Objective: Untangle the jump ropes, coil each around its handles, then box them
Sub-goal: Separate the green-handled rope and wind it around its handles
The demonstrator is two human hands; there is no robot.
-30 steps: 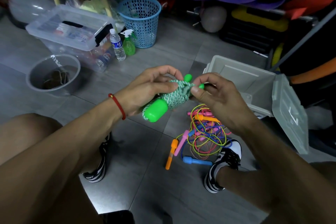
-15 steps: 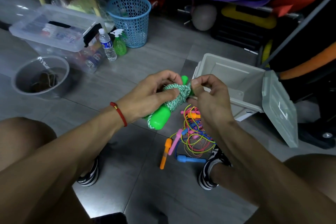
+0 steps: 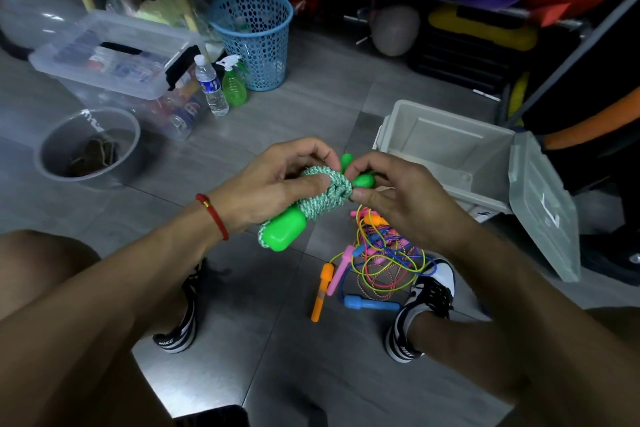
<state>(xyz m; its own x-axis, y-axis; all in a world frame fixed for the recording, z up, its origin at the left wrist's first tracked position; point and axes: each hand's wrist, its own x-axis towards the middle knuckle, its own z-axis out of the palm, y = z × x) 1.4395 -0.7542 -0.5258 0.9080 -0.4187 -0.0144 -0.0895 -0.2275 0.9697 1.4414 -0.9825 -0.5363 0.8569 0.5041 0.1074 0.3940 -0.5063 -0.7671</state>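
A green jump rope (image 3: 313, 205), its green-and-white cord wound round bright green handles, is held above the floor between my knees. My left hand (image 3: 273, 187) grips the coil, thumb pressed across the cord. My right hand (image 3: 391, 196) pinches the cord at the coil's far end, beside the small green handle tips. Below, a tangle of jump ropes (image 3: 372, 260) in yellow, pink, blue and orange lies on the grey tiles near my right shoe. An open grey box (image 3: 446, 149) stands to the right, its lid (image 3: 543, 208) hanging open.
A clear bucket (image 3: 88, 146) sits at the left. A clear lidded bin (image 3: 114, 61), a water bottle (image 3: 211, 87), a green spray bottle (image 3: 233, 83) and a blue mesh basket (image 3: 254, 38) stand behind. Rolled mats and gear crowd the back wall. My shoes flank the tangle.
My right hand has shifted closer onto the far end of the coil and keeps working the cord there. The left hand holds the green rope in about the same place.
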